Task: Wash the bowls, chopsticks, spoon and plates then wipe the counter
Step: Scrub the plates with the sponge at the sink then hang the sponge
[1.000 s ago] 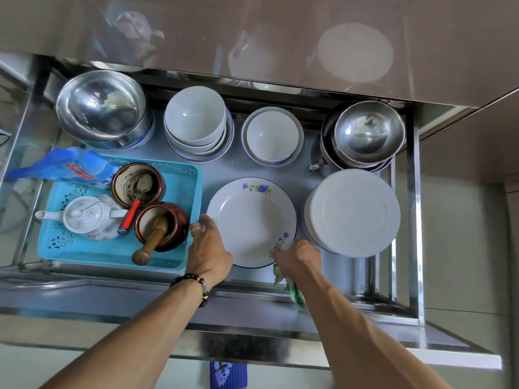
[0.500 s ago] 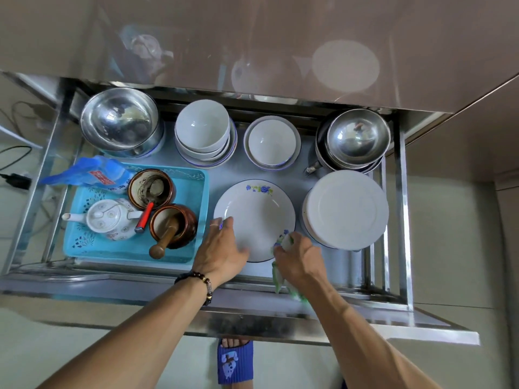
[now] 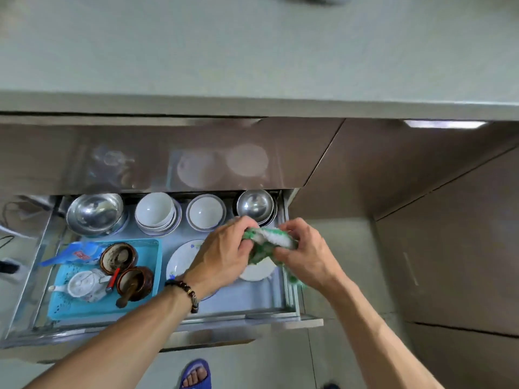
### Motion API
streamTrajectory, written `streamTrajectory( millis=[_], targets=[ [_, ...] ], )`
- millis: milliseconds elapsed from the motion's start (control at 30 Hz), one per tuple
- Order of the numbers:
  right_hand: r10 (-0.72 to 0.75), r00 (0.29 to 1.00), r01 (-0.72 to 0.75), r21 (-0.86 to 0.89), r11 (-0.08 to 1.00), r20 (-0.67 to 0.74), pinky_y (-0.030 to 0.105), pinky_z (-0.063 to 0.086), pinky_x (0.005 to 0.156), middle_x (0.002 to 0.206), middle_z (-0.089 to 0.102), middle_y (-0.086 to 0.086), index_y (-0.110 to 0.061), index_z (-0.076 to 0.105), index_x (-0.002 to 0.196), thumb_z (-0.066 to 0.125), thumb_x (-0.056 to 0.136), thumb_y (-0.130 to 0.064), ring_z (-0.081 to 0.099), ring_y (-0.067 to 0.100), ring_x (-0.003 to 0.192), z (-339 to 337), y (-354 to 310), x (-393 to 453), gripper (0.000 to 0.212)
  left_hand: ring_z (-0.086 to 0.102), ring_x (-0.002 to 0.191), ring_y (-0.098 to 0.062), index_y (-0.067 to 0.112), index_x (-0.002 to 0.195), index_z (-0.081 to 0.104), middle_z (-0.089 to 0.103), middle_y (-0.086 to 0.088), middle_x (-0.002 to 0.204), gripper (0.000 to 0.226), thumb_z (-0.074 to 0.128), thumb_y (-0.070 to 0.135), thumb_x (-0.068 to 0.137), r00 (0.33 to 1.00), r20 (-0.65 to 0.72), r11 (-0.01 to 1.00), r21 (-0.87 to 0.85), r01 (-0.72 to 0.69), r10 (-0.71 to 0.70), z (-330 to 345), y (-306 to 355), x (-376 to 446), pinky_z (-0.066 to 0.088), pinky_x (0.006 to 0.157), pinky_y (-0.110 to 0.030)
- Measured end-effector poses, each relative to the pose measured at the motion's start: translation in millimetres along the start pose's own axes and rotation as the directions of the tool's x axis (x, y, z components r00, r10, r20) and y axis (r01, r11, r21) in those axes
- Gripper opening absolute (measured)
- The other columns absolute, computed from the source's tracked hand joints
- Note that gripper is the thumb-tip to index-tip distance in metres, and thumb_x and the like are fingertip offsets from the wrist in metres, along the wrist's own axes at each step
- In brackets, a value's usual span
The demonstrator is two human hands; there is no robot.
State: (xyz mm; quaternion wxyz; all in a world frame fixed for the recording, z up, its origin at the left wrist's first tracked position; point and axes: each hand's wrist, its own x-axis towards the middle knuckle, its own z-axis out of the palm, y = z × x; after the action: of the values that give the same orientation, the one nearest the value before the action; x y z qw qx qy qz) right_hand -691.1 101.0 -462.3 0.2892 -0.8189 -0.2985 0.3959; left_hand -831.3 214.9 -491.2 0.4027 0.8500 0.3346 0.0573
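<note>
A: Both hands, left hand (image 3: 222,254) and right hand (image 3: 304,254), pinch the green-and-white cloth (image 3: 269,242) over the open drawer (image 3: 252,299).

B: Beneath sit the floral plate (image 3: 182,256) and white bowls (image 3: 156,213); a loose cloth may snag them, and the bench (image 3: 252,51) isn't wiped.

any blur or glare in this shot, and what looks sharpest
Head view: the green cloth gripped by the left hand and right hand is smeared by motion; the glossy cabinet front mirrors the dishes as pale ghosts; a bright glare strip sits under the counter edge; wide-angle bending curves the drawer rails; the white bowls look sharpest.
</note>
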Motion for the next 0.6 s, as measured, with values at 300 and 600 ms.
streamTrajectory(
  millis=[300,600],
  targets=[
    [0.000,0.960,0.082,0.282,0.956,-0.279,0.037,0.058,0.066,0.083,0.071,0.006,-0.021,0.066,0.097,0.066,0.089,-0.007,0.070,0.025,0.071,-225,-10,-81,0.017,0.053,0.118,-0.010,0.020,0.127,0.053,0.056,0.005,0.137,0.026,0.046,0.023,0.103,0.986,0.154,0.982,-0.186,-0.031,0.060,5,238,25,0.035,0.088,-0.015],
    [0.072,0.946,0.205,0.755,0.623,-0.317,0.045,0.055,0.090,0.096,0.073,0.017,-0.006,0.066,0.093,0.068,0.089,-0.004,0.071,0.029,0.092,-411,26,-181,0.004,0.058,0.075,-0.007,0.027,0.102,0.047,0.064,0.005,0.092,0.036,0.079,0.024,0.085,0.974,0.173,0.946,-0.313,-0.084,0.144,72,458,56,0.043,0.061,-0.019]
  ],
)
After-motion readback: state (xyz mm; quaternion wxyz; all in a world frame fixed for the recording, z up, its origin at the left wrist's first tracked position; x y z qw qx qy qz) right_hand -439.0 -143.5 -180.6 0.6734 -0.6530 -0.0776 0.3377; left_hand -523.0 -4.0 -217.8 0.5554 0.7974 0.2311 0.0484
